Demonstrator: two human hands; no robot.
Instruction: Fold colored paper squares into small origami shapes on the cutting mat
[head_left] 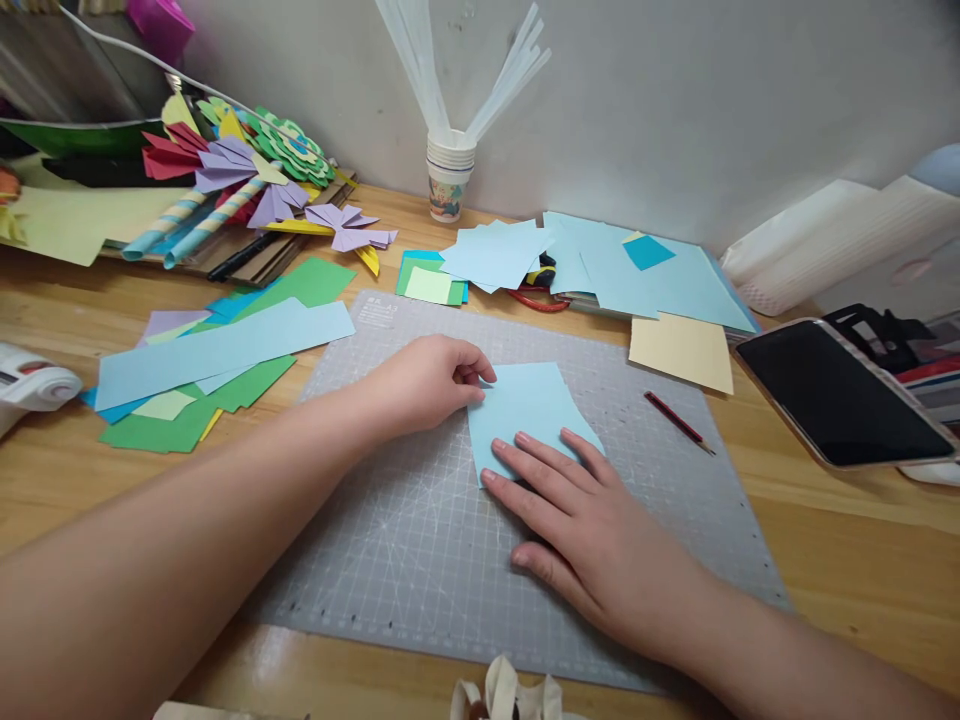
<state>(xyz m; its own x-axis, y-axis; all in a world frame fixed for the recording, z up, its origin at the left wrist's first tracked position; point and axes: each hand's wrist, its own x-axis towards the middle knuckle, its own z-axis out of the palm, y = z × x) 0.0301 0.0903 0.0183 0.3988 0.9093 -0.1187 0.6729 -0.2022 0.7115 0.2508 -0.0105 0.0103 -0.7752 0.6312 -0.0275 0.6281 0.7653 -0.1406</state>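
A light blue sheet of paper (525, 400) lies on the grey gridded cutting mat (390, 540), its right edge curved. My left hand (424, 385) is at the sheet's upper left edge, fingers curled and thumb close to them, pinching that edge. Flat across the sheet's lower part rests my right hand (577, 510), fingers spread and its thumb over the mat. To the right on the mat is a dark red pencil (679, 422), apart from both hands.
Colored paper strips (225, 345) overlap at the left, near folded paper flowers (277, 190). A paper cup stack (448, 178) holding white strips stands by the wall. Light blue sheets (637, 265) and a cream piece (681, 352) lie behind the mat. A tablet (840, 390) leans at right.
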